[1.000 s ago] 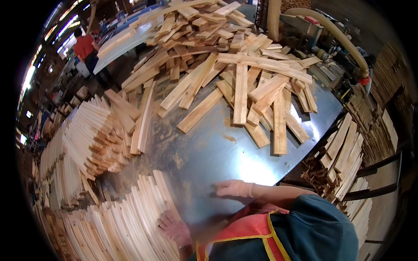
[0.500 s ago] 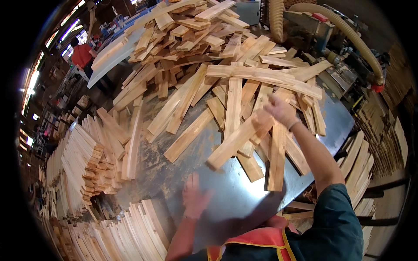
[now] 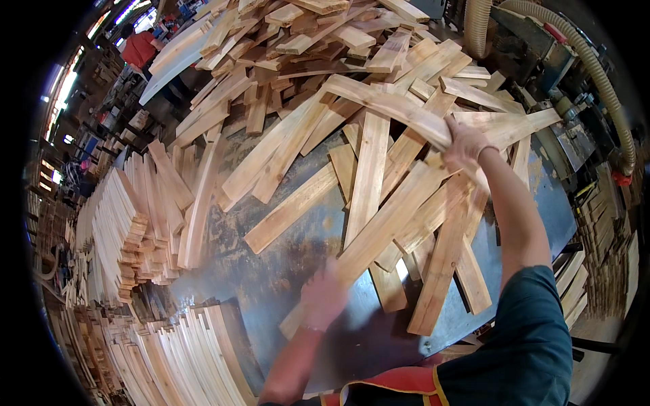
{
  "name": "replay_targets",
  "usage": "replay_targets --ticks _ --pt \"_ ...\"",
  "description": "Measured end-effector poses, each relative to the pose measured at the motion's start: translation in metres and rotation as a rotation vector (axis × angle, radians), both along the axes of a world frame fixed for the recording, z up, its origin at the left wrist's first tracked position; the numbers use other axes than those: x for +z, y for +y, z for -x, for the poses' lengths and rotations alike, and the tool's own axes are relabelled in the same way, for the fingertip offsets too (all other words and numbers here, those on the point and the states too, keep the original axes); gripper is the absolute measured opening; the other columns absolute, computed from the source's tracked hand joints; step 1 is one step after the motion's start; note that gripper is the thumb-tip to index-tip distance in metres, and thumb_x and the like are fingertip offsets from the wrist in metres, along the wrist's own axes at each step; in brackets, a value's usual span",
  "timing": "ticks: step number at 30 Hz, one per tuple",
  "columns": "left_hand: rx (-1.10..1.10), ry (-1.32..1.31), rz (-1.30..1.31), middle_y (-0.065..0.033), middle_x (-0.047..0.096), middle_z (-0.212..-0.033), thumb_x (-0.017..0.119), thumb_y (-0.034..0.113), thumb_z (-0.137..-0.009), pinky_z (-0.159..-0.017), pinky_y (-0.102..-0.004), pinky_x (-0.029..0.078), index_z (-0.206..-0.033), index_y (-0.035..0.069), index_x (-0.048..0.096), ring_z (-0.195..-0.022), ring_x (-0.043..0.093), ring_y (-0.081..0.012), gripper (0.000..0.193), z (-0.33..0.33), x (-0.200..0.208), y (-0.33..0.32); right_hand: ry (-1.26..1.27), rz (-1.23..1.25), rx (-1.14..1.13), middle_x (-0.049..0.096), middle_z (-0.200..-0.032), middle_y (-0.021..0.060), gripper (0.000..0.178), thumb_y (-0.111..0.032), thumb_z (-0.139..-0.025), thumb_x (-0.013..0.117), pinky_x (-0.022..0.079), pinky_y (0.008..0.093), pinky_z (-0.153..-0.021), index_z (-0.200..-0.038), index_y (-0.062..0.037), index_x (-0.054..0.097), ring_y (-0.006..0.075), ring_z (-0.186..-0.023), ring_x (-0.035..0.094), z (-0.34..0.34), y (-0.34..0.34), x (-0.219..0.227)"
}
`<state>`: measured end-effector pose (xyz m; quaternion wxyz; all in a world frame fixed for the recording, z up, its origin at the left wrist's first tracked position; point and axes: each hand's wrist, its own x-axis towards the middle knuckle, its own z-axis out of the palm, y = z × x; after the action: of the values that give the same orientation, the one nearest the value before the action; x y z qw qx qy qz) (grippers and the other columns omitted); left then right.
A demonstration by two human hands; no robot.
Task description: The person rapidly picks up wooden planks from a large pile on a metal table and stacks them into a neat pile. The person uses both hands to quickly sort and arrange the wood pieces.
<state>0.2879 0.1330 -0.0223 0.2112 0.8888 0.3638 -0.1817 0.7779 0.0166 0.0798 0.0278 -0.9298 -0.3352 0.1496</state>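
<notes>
My left hand [image 3: 323, 298], blurred by motion, is closed around a pale wooden board [image 3: 393, 227] near its lower end. That board slants up to the right across other boards on the metal table [image 3: 284, 271]. Farther up and to the right, my right hand [image 3: 466, 147] grips a second long wooden board [image 3: 389, 105] near its right end. This one lies across the top of the loose heap, its other end reaching toward the upper left. Beneath my right hand, several boards [image 3: 443, 260] cross each other at different angles.
A large heap of boards [image 3: 298, 40] rises at the far side. Stacked boards [image 3: 128, 223] stand at the left, with upright ones [image 3: 179, 352] at the lower left. A ribbed hose [image 3: 609, 88] and machinery are at the right. A person in red [image 3: 139, 51] stands far left.
The slanted board has slid toward me, and my left hand has come onto its lower end. My right hand has moved from that board to the long one above. The view has shifted slightly.
</notes>
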Motion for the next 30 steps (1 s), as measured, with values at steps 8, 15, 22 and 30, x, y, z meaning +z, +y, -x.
replay_targets --ticks 8,15,22,30 --pt "0.301 -0.062 0.278 -0.0232 0.058 -0.149 0.071 0.033 -0.086 -0.112 -0.0506 0.049 -0.166 0.014 0.034 -0.128 0.063 -0.0442 0.09 0.179 0.011 -0.045 1.808 -0.753 -0.296 0.072 -0.11 0.0185 0.072 -0.013 -0.078 0.086 0.063 0.0321 -0.071 -0.141 -0.0002 0.054 0.0236 -0.096 0.073 0.177 -0.046 -0.042" --pt "0.67 -0.451 0.666 -0.0149 0.076 -0.116 0.076 0.016 -0.086 -0.095 -0.0366 0.057 -0.159 0.011 0.048 -0.107 0.073 -0.0245 0.078 0.308 -0.002 -0.084 1.911 -0.658 -0.207 0.07 -0.125 0.0143 0.073 -0.013 -0.079 0.087 0.055 0.0502 -0.106 -0.145 -0.004 0.057 0.031 -0.123 0.067 0.364 -0.052 -0.058" --pt "0.545 -0.217 -0.178 -0.018 0.066 -0.139 0.069 0.019 -0.091 -0.111 -0.0428 0.048 -0.153 0.006 0.053 -0.132 0.061 -0.0306 0.066 0.415 0.003 -0.09 1.948 -0.937 -0.54 0.073 -0.12 0.0159 0.051 -0.026 -0.095 0.079 0.061 0.0537 -0.095 -0.137 -0.0051 0.061 0.0342 -0.107 0.073 0.495 -0.048 -0.114" --pt "0.41 0.155 -0.612 -0.0223 0.045 -0.163 0.074 0.043 -0.091 -0.123 -0.0487 0.037 -0.166 0.006 0.035 -0.149 0.046 -0.0356 0.092 0.48 0.01 -0.084 1.979 -0.867 -0.494 0.072 -0.126 0.0144 0.057 -0.032 -0.093 0.083 0.058 0.0563 -0.102 -0.139 -0.0066 0.06 0.0327 -0.117 0.069 0.553 -0.077 -0.108"
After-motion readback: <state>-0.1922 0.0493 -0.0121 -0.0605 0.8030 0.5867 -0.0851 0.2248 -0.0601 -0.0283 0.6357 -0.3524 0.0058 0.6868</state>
